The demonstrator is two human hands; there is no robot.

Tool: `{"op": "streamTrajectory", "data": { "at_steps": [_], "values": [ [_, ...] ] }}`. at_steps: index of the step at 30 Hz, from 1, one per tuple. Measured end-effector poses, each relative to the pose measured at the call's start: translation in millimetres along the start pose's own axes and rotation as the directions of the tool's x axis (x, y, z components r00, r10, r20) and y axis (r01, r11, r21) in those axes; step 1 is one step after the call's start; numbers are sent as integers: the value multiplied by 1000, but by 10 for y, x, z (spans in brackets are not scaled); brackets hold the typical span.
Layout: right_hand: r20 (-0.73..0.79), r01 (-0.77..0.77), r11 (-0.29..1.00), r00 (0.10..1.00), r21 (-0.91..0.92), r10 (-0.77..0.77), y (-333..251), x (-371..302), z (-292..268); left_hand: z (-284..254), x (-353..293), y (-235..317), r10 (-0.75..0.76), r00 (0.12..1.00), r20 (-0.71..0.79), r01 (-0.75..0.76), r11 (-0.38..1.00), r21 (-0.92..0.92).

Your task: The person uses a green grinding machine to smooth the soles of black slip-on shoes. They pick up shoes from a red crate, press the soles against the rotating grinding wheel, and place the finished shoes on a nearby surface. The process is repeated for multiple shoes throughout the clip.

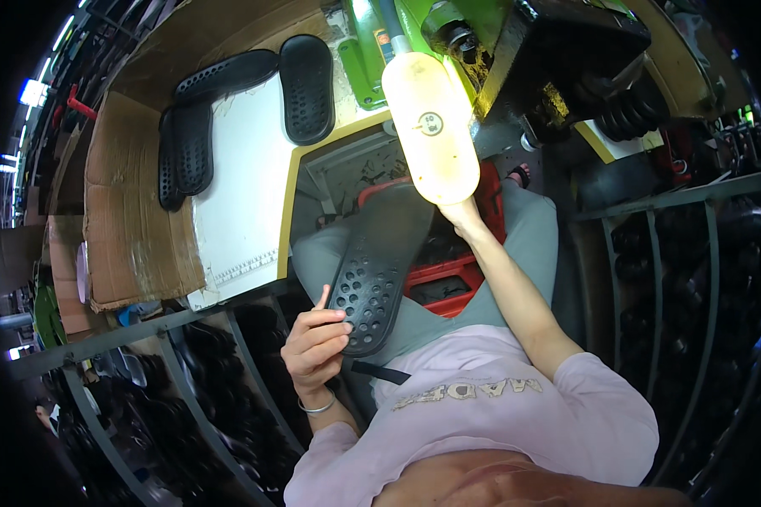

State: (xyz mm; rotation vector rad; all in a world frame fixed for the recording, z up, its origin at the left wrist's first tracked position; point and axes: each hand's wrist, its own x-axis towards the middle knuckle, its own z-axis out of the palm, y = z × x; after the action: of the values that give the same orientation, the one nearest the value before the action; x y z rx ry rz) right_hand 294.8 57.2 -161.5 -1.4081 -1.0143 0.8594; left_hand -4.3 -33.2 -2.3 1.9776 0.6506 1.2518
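My left hand [314,342] grips the near end of a black perforated shoe insole [374,269], which slants up and away over my lap. My right hand [458,213] reaches forward and is largely hidden behind a bright lamp [429,122] on a green machine [414,34]; it touches the far end of the same insole, though the grip itself is hidden. I am seated, in a pale pink shirt and grey trousers. A silver bangle is on my left wrist.
Three more black insoles [306,84] lie on a white worktop [245,194] edged with cardboard [127,211]. A red crate [448,279] stands between my legs. Metal-barred racks [228,372] full of dark insoles flank me left and right [676,279].
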Motion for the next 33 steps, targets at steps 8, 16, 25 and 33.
{"op": "streamTrajectory", "data": {
  "at_steps": [8, 16, 25, 33],
  "values": [
    [421, -524, 620, 848, 583, 321, -608, -562, -430, 550, 159, -109, 0, 935, 355, 115, 945, -305],
    [775, -597, 741, 609, 306, 170, -733, -526, -641, 1381, 601, -1118, -371, 889, 268, 385, 292, -876],
    [607, -614, 637, 746, 466, 274, 356, -662, -1142, 1665, 930, -614, -372, 911, -178, 244, 835, -493],
    [603, -634, 358, 770, 686, 209, 555, -963, -564, 1919, 1191, -502, -406, 878, -254, 261, 850, -457]
  ]
}}
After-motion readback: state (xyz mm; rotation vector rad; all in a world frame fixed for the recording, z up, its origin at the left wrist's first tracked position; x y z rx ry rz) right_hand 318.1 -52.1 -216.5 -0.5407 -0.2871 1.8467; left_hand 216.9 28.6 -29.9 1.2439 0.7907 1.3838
